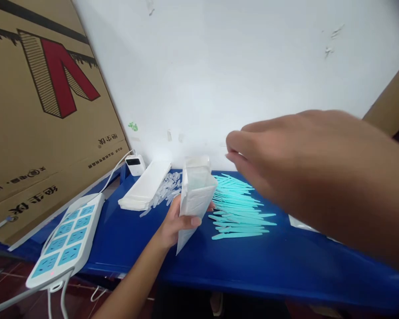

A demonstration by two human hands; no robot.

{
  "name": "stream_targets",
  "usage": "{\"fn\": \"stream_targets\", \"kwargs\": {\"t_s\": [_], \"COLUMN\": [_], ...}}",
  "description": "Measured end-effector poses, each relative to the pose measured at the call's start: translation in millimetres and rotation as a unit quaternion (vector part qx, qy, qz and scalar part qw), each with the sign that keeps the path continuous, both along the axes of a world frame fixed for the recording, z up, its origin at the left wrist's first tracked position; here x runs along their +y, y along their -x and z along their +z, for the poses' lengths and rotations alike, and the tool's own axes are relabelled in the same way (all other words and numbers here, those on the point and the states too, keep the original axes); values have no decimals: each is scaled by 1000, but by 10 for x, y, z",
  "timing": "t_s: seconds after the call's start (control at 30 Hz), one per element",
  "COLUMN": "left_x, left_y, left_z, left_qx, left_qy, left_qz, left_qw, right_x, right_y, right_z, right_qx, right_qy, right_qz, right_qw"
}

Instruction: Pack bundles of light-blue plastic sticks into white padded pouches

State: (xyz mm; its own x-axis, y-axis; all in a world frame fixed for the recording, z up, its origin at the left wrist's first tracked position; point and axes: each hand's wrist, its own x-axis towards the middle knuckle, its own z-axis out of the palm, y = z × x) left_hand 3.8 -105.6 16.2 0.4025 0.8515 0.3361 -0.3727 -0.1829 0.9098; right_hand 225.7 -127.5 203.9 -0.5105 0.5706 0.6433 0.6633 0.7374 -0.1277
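Observation:
A white paper bag [197,199] stands upright in my left hand [177,221], with the thumb across its front and fingers behind. Its mouth gapes at the top, and something pale greenish shows faintly inside. My right hand [269,150] is raised in front of the wall, to the right of the bag and apart from it. Thumb and forefinger are pinched together; motion blurs them, and I cannot make out anything between them. Just right of the bag lies a heap of flat turquoise sticks [239,206]. Small translucent whitish pieces [168,188] are scattered left of it.
A stack of white paper bags [148,184] lies at the left on the blue table [252,270]. Behind it sits a small white device [135,165] with a cable. A power strip [68,237] and a large cardboard box [46,110] stand further left. The white wall [219,75] closes off the back.

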Motion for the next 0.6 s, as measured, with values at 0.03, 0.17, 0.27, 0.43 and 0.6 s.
{"fn": "stream_targets", "kwargs": {"t_s": [0.03, 0.17, 0.27, 0.43, 0.6], "left_x": [1, -49, -130, -240, -302], "left_y": [13, 112, 191, 187, 56], "left_z": [11, -60, -189, -230, -226], "left_qx": [8, 48, 89, 136, 208], "left_qy": [-6, 15, 58, 73, 10], "left_qz": [-11, -17, 59, 16, 160], "left_qw": [1000, 999, 993, 988, 965], "right_x": [-6, 52, 167, 237, -9], "right_y": [-31, -166, -331, -508, -196], "right_z": [3, -143, -404, -1016, -1495], "right_qx": [-50, -163, -125, 11, 143], "right_qy": [-21, -31, 56, 296, 368], "right_qz": [-8, -3, 24, 33, 150], "right_qw": [999, 986, 990, 954, 906]}}
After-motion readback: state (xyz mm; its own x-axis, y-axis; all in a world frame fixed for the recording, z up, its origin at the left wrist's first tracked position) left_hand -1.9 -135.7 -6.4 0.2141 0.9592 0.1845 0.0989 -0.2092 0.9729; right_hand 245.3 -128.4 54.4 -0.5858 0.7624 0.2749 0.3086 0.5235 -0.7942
